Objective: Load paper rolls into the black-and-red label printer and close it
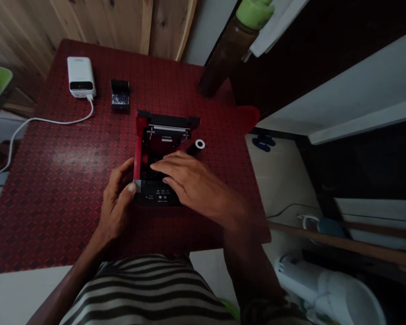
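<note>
A red and black label printer (155, 194) sits on the table with its lid raised and its buttons facing me. My left hand (117, 196) grips its front left corner, the thumb on top and the fingers along the side wall. Over the printer's open inside is my right hand (186, 174), palm down with fingers stretched out and the thumb apart below them. Its fingertips reach into the dark interior, and I cannot make out what they touch. Just behind this hand lies a black roll (199, 145) with a white ring at its end.
The red patterned table (77, 216) also bears a white power bank (81, 77) with a white cable (50, 122), a small black cartridge-like piece (120, 95), and a tall dark bottle (223, 56) with a green cap. A red stool (248, 118) stands past the right edge.
</note>
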The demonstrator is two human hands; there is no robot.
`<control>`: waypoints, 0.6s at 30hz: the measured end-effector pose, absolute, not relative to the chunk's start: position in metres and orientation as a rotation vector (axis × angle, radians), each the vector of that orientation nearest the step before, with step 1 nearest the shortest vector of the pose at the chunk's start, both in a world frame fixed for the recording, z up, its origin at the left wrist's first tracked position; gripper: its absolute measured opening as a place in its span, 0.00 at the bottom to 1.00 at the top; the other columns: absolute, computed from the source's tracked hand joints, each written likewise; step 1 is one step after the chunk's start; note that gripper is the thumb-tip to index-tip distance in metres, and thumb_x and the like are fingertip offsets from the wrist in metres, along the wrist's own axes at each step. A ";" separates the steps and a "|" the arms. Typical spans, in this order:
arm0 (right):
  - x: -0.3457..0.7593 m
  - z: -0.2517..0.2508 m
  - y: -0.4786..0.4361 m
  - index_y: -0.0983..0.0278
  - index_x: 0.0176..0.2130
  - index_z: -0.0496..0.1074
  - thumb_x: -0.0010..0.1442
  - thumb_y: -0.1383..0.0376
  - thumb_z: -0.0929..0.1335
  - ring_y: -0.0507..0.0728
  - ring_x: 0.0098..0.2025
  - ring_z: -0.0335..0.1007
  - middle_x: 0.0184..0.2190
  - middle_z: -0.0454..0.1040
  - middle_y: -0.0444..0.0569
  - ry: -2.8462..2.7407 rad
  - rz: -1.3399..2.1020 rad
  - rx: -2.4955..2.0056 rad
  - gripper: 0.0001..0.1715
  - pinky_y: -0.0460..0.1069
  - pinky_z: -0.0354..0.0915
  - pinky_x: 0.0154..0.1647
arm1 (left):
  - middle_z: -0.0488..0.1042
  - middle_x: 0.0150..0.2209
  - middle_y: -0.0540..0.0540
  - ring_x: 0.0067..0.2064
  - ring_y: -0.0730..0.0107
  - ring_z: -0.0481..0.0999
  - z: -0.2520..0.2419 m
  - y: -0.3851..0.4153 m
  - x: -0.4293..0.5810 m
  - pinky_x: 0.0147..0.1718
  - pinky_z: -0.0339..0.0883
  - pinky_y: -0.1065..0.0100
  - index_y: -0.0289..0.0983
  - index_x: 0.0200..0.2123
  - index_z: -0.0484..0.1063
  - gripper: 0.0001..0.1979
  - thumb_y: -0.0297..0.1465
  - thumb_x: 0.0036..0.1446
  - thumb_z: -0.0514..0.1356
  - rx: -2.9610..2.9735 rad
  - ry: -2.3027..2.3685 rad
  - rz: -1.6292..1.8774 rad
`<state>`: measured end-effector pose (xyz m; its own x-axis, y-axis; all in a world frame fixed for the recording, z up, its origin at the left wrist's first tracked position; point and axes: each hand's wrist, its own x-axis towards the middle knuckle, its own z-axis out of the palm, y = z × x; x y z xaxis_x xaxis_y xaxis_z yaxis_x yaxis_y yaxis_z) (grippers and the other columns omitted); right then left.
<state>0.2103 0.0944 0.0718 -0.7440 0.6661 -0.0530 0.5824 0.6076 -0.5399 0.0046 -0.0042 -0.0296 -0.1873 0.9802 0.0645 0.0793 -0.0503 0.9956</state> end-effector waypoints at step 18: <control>0.217 0.032 0.029 0.61 0.41 0.83 0.81 0.77 0.71 0.56 0.40 0.77 0.39 0.85 0.48 -2.310 -0.114 -0.929 0.17 0.52 0.77 0.44 | 0.89 0.48 0.47 0.66 0.53 0.84 0.026 0.097 0.010 0.70 0.75 0.52 0.43 0.36 0.87 0.05 0.36 0.65 0.76 1.263 1.346 1.656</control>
<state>0.2174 0.0286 0.0322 -0.5470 0.5928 0.5910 0.6480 0.7469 -0.1494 0.0104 0.0970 0.0264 -0.3245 0.9051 0.2748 0.0842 -0.2617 0.9615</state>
